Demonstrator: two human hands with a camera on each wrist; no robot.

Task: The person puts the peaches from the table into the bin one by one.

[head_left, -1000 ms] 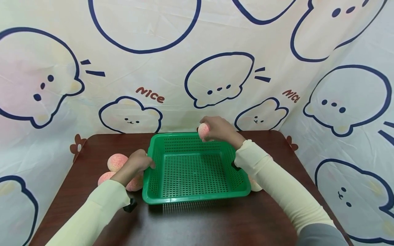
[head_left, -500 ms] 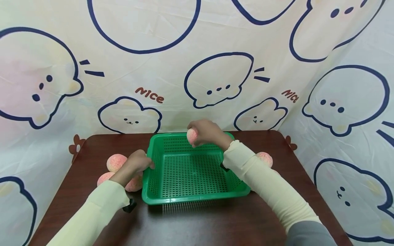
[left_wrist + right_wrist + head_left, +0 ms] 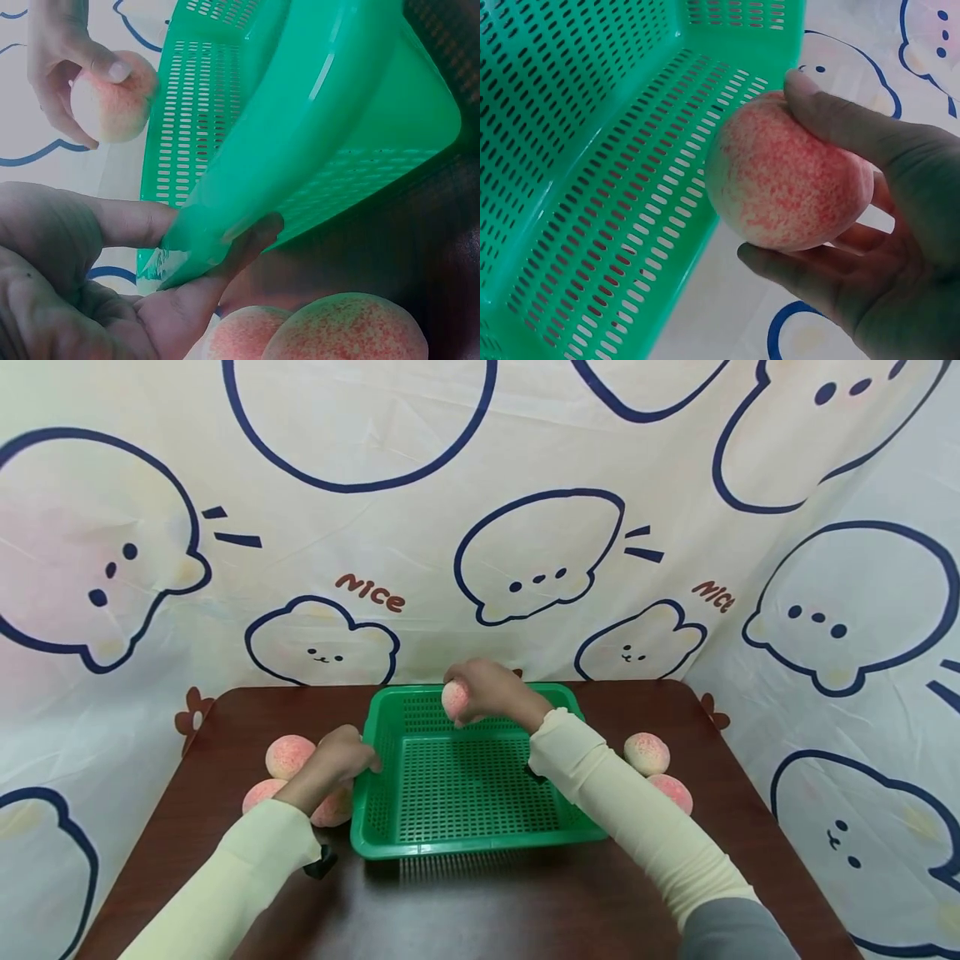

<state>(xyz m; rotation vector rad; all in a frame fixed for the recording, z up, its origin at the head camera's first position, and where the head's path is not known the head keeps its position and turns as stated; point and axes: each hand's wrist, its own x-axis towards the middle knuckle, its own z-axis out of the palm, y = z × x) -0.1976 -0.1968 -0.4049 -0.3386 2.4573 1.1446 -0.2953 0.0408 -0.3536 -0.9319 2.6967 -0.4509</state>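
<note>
A green plastic basket (image 3: 480,843) with slotted walls sits on the table; its inside shows bare. My left hand (image 3: 339,758) pinches the basket's left rim between thumb and fingers, as the left wrist view shows up close. Over the basket's back wall my right hand (image 3: 491,692) holds a pinkish peach (image 3: 787,176), thumb on one side and fingers curled round the other. Beside the left hand lie several more peaches (image 3: 289,756), partly covered by the forearm. To the right of the basket, two peaches (image 3: 647,753) show next to the right sleeve.
The dark brown wooden table (image 3: 480,918) carries everything. Behind and beside it hangs a pale cloth (image 3: 420,543) printed with blue-outlined cartoon animals. Small brown flower shapes (image 3: 193,718) stick out by the table's back corners.
My right hand has moved left with the peach, from the basket's back right toward the middle of its back wall. The two peaches on the right are now uncovered. My left hand keeps its place.
</note>
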